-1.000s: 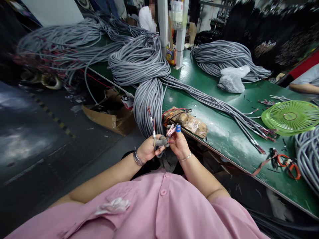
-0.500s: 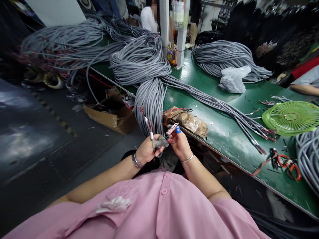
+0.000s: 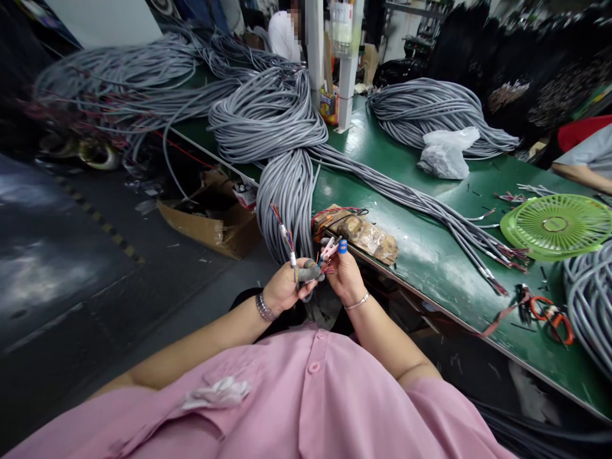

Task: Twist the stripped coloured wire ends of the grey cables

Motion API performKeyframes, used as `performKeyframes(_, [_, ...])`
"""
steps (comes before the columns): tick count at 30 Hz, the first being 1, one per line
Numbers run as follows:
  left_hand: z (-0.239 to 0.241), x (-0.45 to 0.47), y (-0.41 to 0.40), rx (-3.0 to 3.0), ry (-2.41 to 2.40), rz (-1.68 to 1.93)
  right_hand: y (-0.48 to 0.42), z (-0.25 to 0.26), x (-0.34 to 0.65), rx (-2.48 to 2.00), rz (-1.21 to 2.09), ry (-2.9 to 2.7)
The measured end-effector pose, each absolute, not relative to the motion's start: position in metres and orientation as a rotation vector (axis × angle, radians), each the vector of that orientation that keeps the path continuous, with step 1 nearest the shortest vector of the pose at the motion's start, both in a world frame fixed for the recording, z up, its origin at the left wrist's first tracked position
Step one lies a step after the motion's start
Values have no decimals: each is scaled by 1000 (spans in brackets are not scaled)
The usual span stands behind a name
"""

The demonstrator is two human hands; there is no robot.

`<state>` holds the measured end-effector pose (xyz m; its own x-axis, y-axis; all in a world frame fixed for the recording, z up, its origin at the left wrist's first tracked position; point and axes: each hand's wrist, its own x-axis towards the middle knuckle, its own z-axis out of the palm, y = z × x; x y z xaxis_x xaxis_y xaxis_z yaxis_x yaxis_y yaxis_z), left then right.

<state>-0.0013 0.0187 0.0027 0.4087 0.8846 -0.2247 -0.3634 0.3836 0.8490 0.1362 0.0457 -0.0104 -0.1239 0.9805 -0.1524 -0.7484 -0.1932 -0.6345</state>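
My left hand (image 3: 282, 290) is closed around a grey cable (image 3: 293, 259) with a white band. Thin coloured wires fan out of its upper end. The thumb wears a grey cover and presses on another fan of stripped wires (image 3: 327, 269) between my hands. My right hand (image 3: 349, 280), with a blue cover on one fingertip, grips a small pale pink clip (image 3: 329, 249) like a clothes peg, its two arms spread apart. The clip is right at the wires; whether it touches one I cannot tell. My right fingers are partly hidden behind it.
Coiled grey cables (image 3: 268, 115) cover the green table (image 3: 406, 191). A taped cardboard piece with leads (image 3: 370, 237) lies at the near edge. Farther right are a green fan (image 3: 554, 223) and orange-handled scissors (image 3: 549, 315). Another person's arm (image 3: 581, 175) rests at the right; a carton (image 3: 205, 226) stands below.
The clip in my right hand has turned, and its two arms now show spread apart. My left hand keeps its hold on the cable. The view has shifted slightly.
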Motion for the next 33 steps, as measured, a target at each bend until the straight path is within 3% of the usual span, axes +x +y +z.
performKeyframes(19, [2,-4,10,872,854,914,41,-8,141,-623,1798,-398])
performKeyframes(33, [0,1,14,805,854,1009,41,-3,139,-666,1703,-432])
